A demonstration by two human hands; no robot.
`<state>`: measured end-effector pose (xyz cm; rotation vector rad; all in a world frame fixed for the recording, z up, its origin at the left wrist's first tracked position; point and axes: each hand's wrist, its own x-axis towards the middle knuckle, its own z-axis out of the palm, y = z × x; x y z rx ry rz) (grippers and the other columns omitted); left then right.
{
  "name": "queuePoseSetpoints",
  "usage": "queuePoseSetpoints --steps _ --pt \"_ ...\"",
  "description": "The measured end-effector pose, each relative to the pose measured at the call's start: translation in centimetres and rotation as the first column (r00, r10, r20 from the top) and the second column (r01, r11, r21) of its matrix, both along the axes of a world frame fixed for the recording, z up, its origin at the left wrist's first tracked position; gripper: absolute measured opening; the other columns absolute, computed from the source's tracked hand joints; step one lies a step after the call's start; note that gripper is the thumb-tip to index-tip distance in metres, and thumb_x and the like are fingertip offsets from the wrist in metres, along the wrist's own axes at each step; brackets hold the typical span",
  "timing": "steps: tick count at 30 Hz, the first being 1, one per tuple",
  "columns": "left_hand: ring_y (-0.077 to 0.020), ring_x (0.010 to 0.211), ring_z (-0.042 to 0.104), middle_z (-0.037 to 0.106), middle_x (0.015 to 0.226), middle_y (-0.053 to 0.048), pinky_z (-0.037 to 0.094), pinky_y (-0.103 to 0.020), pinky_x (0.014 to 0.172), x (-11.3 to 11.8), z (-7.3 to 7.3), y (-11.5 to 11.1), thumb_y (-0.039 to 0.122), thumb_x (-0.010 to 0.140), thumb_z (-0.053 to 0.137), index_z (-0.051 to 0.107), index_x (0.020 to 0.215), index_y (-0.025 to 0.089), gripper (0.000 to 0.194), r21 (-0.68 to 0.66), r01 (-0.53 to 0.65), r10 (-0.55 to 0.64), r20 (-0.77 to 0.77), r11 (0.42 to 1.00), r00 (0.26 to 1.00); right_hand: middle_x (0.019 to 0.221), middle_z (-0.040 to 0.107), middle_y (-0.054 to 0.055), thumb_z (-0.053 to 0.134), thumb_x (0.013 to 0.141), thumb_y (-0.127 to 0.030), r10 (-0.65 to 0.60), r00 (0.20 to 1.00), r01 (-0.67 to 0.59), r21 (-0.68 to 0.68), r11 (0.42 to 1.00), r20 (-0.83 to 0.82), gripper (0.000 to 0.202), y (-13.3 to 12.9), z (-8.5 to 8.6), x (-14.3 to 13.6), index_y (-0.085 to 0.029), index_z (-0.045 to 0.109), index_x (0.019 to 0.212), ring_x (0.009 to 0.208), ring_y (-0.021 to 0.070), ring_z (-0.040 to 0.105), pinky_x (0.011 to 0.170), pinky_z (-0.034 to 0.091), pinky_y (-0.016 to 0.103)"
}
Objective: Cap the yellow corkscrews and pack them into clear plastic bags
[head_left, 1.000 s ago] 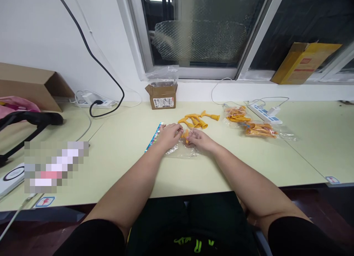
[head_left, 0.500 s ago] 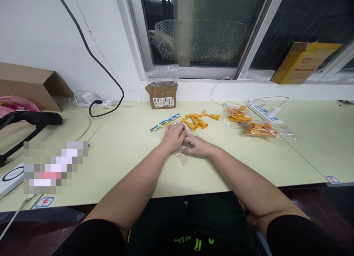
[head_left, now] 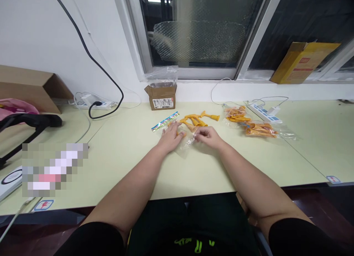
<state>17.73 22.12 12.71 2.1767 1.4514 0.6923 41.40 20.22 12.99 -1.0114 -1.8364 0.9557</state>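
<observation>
A clear plastic bag (head_left: 184, 148) with a colourful header strip (head_left: 165, 121) lies on the table in front of me. My left hand (head_left: 170, 139) rests flat on the bag, fingers stretched out, pressing it down over an orange piece inside that shows only partly. At the bag's right edge, my right hand (head_left: 209, 136) pinches the thin plastic between thumb and fingers. Just beyond the hands, several yellow-orange horn-shaped plastic pieces (head_left: 197, 120) lie loose in a small heap. One more such piece (head_left: 212, 117) lies at the heap's right end.
To the right lie two clear bags of orange pieces, one behind (head_left: 237, 114) and one nearer (head_left: 260, 130). A small cardboard box (head_left: 162, 97) stands against the wall. Power strips (head_left: 264, 112) and cables are at the back; a black frame-like object (head_left: 33, 119) is at left.
My right hand has come off the middle of the bag and shifted right, now pinching its edge. My left hand stays on the bag, its fingers more spread.
</observation>
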Motion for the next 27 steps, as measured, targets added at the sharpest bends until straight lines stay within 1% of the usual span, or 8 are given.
queuePoseSetpoints --steps 4,8,13,15,17,21,24,27 --pt "-0.0352 0.157 0.027 0.043 0.162 -0.013 0.021 -0.060 0.126 0.0 1.2 -1.0 0.055 0.099 0.049 0.043 0.153 0.027 0.061 0.121 0.079 -0.081 0.008 0.989 0.997 0.093 0.071 0.006 0.062 0.087 -0.027 -0.412 0.909 0.415 0.185 0.891 -0.057 0.013 1.8 -0.2 2.0 -0.022 0.072 0.093 0.082 0.0221 0.064 0.078 0.055 0.037" --pt "-0.0344 0.150 0.034 0.045 0.155 -0.011 0.027 -0.053 0.125 1.0 2.5 -3.4 0.059 0.090 0.064 0.044 0.152 0.032 0.070 0.193 0.268 -0.271 -0.012 0.944 0.963 0.134 0.064 0.014 0.065 0.080 -0.018 -0.454 0.867 0.399 0.256 0.880 0.207 0.040 3.3 -1.4 2.8 -0.021 0.072 0.119 0.126 0.0312 0.057 0.115 0.042 0.051" --pt "-0.0348 0.130 0.049 0.053 0.135 -0.010 0.039 -0.052 0.115 2.8 2.5 -5.4 0.041 0.080 0.077 0.054 0.143 0.036 0.067 0.197 0.362 -0.345 -0.116 0.911 0.932 0.118 0.066 0.014 0.067 0.082 -0.024 -0.502 0.758 0.463 0.199 0.864 0.417 0.023 3.7 -1.7 2.7 -0.019 0.070 0.104 0.118 0.0319 0.059 0.107 0.046 0.049" --pt "-0.0321 0.124 0.054 0.057 0.129 -0.009 0.041 -0.050 0.111 2.8 2.4 -5.2 0.025 0.083 0.067 0.054 0.141 0.034 0.060 0.213 0.347 -0.328 -0.122 0.913 0.937 0.104 0.065 0.011 0.068 0.082 -0.029 -0.566 0.676 0.547 0.193 0.814 0.473 0.010 3.6 -1.4 2.8 -0.021 0.065 0.086 0.104 0.0301 0.061 0.095 0.049 0.045" --pt "-0.0302 0.120 0.057 0.061 0.125 -0.008 0.044 -0.048 0.107 2.3 2.5 -4.6 0.015 0.082 0.059 0.054 0.139 0.031 0.060 0.226 0.317 -0.302 -0.099 0.921 0.948 0.097 0.063 0.010 0.069 0.081 -0.032 -0.594 0.613 0.604 0.176 0.778 0.521 0.016 3.5 -1.1 3.0 -0.023 0.057 0.077 0.093 0.0269 0.060 0.084 0.049 0.041" --pt "-0.0254 0.102 0.063 0.064 0.108 -0.005 0.050 -0.040 0.090 0.8 2.8 -3.5 0.012 0.077 0.057 0.055 0.132 0.027 0.057 0.226 0.190 -0.201 0.023 0.955 0.979 0.089 0.061 0.005 0.071 0.077 -0.029 -0.585 0.574 0.664 0.093 0.742 0.572 0.021 3.3 -0.8 3.7 -0.024 0.052 0.082 0.079 0.0219 0.057 0.071 0.044 0.034" --pt "-0.0210 0.089 0.062 0.062 0.095 -0.001 0.049 -0.034 0.079 0.1 3.0 -2.9 0.018 0.081 0.059 0.057 0.124 0.026 0.043 0.246 0.043 -0.085 0.161 0.968 0.983 0.080 0.061 0.001 0.071 0.075 -0.028 -0.611 0.632 0.699 -0.009 0.715 0.476 0.022 3.1 -0.3 4.1 -0.025 0.053 0.087 0.074 0.0208 0.057 0.068 0.042 0.032" --pt "-0.0183 0.080 0.059 0.059 0.085 0.001 0.047 -0.032 0.074 -0.1 2.7 -2.4 0.024 0.083 0.062 0.060 0.109 0.024 0.026 0.276 -0.068 -0.006 0.259 0.959 0.966 0.075 0.059 -0.002 0.071 0.072 -0.030 -0.626 0.771 0.633 -0.249 0.733 0.117 0.026 2.6 0.8 4.5 -0.025 0.055 0.093 0.068 0.0178 0.058 0.063 0.045 0.030"
